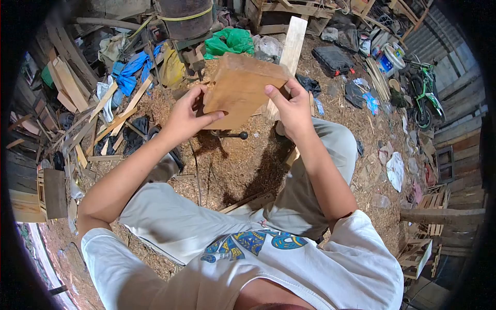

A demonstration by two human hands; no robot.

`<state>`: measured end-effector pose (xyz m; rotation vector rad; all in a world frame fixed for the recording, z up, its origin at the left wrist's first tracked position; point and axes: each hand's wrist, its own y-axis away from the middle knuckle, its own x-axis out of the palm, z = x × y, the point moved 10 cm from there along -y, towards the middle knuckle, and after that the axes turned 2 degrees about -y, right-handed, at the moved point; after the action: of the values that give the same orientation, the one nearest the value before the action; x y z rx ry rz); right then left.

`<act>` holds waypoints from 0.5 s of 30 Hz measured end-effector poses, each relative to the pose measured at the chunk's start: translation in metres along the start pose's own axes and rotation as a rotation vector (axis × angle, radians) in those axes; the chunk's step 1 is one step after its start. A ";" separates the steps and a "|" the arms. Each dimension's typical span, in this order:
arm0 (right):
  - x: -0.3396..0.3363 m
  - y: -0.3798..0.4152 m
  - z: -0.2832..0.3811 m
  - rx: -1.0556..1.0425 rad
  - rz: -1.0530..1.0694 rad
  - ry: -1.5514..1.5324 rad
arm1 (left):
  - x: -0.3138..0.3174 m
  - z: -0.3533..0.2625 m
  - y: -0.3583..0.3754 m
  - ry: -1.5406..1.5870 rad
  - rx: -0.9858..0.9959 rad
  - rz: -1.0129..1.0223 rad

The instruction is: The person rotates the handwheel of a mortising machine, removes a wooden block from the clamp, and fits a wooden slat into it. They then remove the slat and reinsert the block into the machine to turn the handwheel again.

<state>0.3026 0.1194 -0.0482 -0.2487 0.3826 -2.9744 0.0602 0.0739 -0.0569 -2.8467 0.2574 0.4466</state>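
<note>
Noted shavings-covered floor (237, 178) beneath and around the wooden block (243, 93), taken as reference for all positions. Recorded pale trousers (170, 206) on the wearer's side of the block. Observed a pale plank (294, 44) beyond the block, toward its right. Found the block raised between right hand (294, 111) and left hand (182, 114), lying directly within the grip, with broad face tilted toward the wearer. Read its long axis as slanting from far right to near left; cannot confirm, given foreshortening. Found the right hand gripping the block near its far right corner, with thumb on the face and fingers around the edge. Found the left hand gripping the near left edge, with thumb likewise on the face and fingers partly hidden. Judged neither nearer, given contact on both sides. Noted a dark knobbed bar (237, 135) just below the block's near edge; cannot tell whether touching.
</note>
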 end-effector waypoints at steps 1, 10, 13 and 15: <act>-0.003 -0.001 0.000 0.005 -0.028 -0.024 | 0.000 0.004 -0.002 0.032 -0.016 0.007; -0.015 0.010 0.018 -0.270 -0.173 0.511 | -0.018 -0.017 0.001 -0.083 0.008 -0.168; -0.003 0.025 0.033 -0.343 -0.102 0.611 | -0.022 -0.005 -0.002 0.021 -0.071 -0.130; 0.007 0.034 0.053 -0.454 -0.100 0.655 | -0.024 -0.005 -0.003 0.014 -0.063 -0.139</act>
<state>0.3091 0.0733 -0.0054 0.7042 1.1390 -2.9429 0.0399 0.0783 -0.0441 -2.9054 0.0486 0.4127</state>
